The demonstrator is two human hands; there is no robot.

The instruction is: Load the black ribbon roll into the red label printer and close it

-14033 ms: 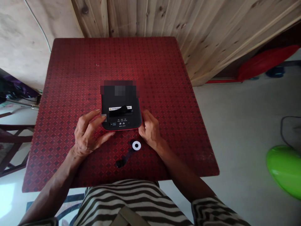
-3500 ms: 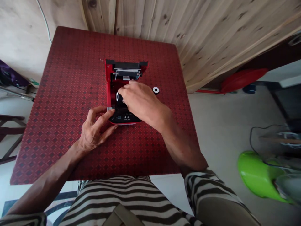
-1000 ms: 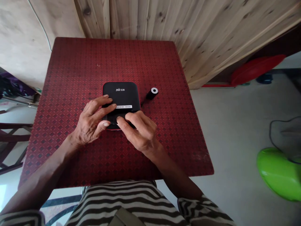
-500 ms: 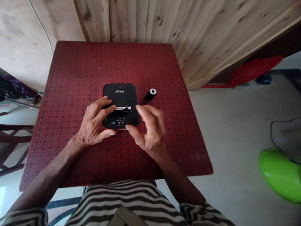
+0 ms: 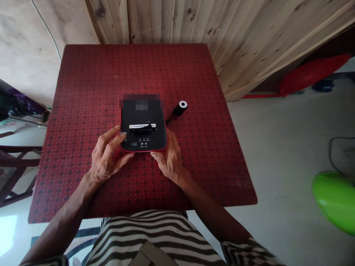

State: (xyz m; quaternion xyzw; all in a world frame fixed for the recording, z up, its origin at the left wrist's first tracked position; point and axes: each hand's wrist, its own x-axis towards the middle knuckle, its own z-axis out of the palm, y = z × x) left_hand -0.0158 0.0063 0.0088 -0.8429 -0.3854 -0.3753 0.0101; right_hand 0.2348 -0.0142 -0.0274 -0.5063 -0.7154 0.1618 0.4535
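Note:
A small black receipt printer (image 5: 142,116) with red sides rests on the table, its top facing up. On the top are a pale label strip, a dark flap or strip over a slot, and small printed icons near the front. My left hand (image 5: 107,153) grips the front left corner, with fingertips on the left edge and a grey patch and the thumb at the front edge. Around the right side curls my right hand (image 5: 170,155), its thumb on the front edge and its other fingers partly hidden. Behind it, to the right, stands a black roll (image 5: 181,108) with a white end and dark hole.
The red patterned table (image 5: 91,77) meets a wooden plank wall (image 5: 166,22) at the back. Dark wooden chair parts (image 5: 19,162) are at the left. On the floor at right are a green plastic thing (image 5: 335,199) and a cable.
My right hand has come down from above the printer's right side to grip it. My left fingers have drawn back from the top to the left edge, uncovering the label.

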